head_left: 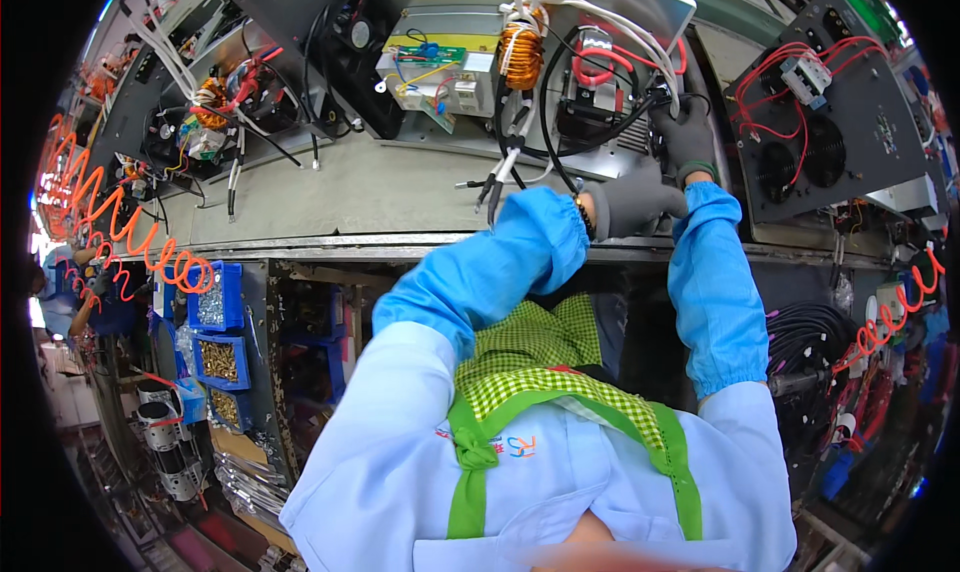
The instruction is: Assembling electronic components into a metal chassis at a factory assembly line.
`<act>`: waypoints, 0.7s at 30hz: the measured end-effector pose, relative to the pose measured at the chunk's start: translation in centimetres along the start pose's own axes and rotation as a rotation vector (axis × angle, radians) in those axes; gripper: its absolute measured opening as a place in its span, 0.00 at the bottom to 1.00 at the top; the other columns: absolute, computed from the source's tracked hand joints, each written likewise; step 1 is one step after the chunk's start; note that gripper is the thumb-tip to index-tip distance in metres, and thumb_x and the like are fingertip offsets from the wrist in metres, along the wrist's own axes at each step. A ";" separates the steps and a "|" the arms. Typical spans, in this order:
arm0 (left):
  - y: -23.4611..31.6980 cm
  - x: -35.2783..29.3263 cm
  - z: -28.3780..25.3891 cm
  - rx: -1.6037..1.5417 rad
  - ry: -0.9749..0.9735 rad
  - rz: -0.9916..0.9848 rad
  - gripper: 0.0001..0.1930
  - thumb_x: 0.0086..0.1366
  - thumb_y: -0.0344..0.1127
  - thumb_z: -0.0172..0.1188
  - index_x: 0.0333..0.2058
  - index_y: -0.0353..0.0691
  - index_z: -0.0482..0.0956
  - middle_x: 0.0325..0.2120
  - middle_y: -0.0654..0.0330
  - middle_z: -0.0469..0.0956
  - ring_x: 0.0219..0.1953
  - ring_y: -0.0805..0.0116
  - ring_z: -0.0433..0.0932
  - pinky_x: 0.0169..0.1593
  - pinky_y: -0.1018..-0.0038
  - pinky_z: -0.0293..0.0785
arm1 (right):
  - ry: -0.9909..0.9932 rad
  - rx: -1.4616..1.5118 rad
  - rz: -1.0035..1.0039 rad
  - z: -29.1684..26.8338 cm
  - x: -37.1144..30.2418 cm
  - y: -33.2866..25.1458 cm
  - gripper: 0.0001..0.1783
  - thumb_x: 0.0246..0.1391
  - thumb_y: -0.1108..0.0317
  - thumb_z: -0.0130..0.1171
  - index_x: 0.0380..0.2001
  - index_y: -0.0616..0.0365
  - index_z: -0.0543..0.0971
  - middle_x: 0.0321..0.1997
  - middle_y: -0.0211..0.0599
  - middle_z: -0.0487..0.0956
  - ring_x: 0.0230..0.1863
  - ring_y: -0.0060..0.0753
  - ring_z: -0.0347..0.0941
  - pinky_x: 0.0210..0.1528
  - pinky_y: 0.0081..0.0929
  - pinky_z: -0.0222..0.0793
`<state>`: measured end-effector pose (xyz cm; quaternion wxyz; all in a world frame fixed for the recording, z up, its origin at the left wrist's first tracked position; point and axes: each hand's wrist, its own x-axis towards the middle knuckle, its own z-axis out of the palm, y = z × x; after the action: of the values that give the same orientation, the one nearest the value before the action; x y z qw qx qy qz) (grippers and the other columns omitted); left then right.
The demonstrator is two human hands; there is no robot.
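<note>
My right hand [686,140], in a grey glove, reaches to the right end of an open metal chassis [470,132]. Its fingers close around a black cable [640,110], where thick white cables [655,54] also come down. Just below and to the left is my left hand [632,202], gloved too, pointing right with its fingers drawn together; whatever they hold is hidden. In the chassis sit a copper-wound ring coil [522,57], a finned heat sink [625,142], a red-wired coil [597,64] and a small circuit board [435,60].
A dark panel with fans and red wires [830,122] stands right of the chassis. Another wired chassis [220,122] is at the left on the workbench [340,192]. Blue bins of fasteners [222,360] hang below left, beside an orange coiled hose [150,242]. Another person [75,292] is at far left.
</note>
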<state>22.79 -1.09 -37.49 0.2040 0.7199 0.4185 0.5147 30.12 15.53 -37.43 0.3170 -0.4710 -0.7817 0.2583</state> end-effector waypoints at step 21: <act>2.8 6.1 -2.2 -0.881 -0.217 -0.980 0.14 0.58 0.41 0.56 0.32 0.33 0.75 0.16 0.60 0.74 0.12 0.75 0.70 0.15 0.80 0.65 | 0.042 0.035 -0.094 -0.3 0.4 2.3 0.30 0.41 0.51 0.66 0.43 0.59 0.72 0.42 0.51 0.76 0.45 0.54 0.73 0.47 0.42 0.67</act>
<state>22.65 1.97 -31.10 0.7304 0.3436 0.4248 0.4099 31.52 16.84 -38.71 0.3532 -0.4335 -0.7914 0.2471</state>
